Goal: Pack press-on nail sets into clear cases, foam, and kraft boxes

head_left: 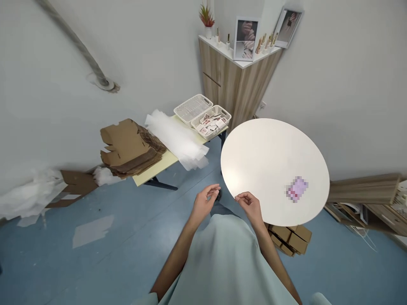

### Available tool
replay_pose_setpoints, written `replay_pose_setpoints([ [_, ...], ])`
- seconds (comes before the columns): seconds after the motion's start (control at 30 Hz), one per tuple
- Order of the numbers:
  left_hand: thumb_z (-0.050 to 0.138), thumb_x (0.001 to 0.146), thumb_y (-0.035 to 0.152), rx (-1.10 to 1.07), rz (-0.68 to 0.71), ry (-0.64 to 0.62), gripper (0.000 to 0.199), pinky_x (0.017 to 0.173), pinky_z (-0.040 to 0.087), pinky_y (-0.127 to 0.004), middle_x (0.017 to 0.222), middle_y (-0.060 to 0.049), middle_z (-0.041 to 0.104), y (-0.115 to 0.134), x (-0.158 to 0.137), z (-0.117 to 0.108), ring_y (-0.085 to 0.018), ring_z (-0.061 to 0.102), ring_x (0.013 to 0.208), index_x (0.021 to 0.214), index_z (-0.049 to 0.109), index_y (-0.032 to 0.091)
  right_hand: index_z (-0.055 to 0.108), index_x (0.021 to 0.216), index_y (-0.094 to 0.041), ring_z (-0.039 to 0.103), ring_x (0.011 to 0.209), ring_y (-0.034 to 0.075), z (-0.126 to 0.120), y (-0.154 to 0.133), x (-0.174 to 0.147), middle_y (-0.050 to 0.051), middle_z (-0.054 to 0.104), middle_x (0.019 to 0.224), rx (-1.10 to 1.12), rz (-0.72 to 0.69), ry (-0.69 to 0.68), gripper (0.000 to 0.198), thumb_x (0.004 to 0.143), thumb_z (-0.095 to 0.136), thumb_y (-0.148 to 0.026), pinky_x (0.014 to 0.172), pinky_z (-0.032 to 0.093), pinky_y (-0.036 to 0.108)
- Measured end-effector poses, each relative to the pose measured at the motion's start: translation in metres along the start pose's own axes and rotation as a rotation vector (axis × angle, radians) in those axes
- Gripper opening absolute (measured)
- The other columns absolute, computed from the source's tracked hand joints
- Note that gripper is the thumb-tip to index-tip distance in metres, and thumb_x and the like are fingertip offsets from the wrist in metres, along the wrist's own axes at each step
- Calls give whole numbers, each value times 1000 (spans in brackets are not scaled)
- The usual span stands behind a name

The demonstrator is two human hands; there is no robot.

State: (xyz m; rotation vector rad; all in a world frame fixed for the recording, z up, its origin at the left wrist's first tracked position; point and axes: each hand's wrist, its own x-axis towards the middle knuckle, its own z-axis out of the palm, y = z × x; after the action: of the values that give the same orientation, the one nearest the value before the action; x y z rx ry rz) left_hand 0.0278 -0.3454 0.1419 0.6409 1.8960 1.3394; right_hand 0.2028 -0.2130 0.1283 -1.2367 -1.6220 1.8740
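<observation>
Hands first: left hand (205, 202) and right hand (250, 204) both hang in front of the torso, near each other but apart, just off the near edge of the round white desk (263, 161); left fingers loosely curled, thumb close to the fingertips, nothing visible in the grip; right fingers pinched narrow, cannot tell if anything tiny sits between them; neither hand touches the desk.

Big to small: blue floor (95, 254) all around; round white desk to the right of the hands, carrying only a small pink card (296, 189), blurred, well in from the near edge on the right side; yellow-topped desk (152, 169) further back on the left, stacked with flattened cardboard boxes (130, 148) and a pile of clear plastic bags (178, 137) beside them; wooden corner cabinet (229, 84) behind, with two framed pictures (245, 38) and a small potted plant (206, 18) on top; two white mesh baskets (203, 114) at the far end of the yellow desk, touching side by side, the nearer one filled with small packets, the other looks bare; more folded cartons (289, 239) on the floor under the round desk's near edge.
</observation>
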Motion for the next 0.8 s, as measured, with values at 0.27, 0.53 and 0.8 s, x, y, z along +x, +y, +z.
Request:
replay_pose_setpoints([
  [0.27, 62, 95, 50, 107, -32, 20, 43, 110, 56, -45, 126, -11, 78, 17, 130, -80, -27, 72, 121, 126, 71, 21, 73, 86, -24, 73, 90, 25, 59, -42, 111, 6, 77, 90, 83, 12, -3, 35, 80, 86, -56, 87, 58, 40],
  [0.53, 58, 97, 46, 246, -12, -68, 41, 108, 56, -42, 127, -11, 78, 12, 255, -126, -27, 72, 121, 127, 70, 20, 73, 91, -24, 73, 93, 25, 91, -76, 171, 7, 78, 94, 79, 2, 36, 34, 90, 76, -58, 89, 57, 40],
  [0.8, 55, 98, 28, 710, 160, -165, 38, 106, 55, -43, 134, -15, 72, 5, 425, -139, -30, 71, 119, 132, 68, 16, 73, 93, -25, 74, 97, 26, 120, -118, 210, 7, 79, 96, 79, 35, 281, 31, 91, 74, -56, 94, 57, 42],
])
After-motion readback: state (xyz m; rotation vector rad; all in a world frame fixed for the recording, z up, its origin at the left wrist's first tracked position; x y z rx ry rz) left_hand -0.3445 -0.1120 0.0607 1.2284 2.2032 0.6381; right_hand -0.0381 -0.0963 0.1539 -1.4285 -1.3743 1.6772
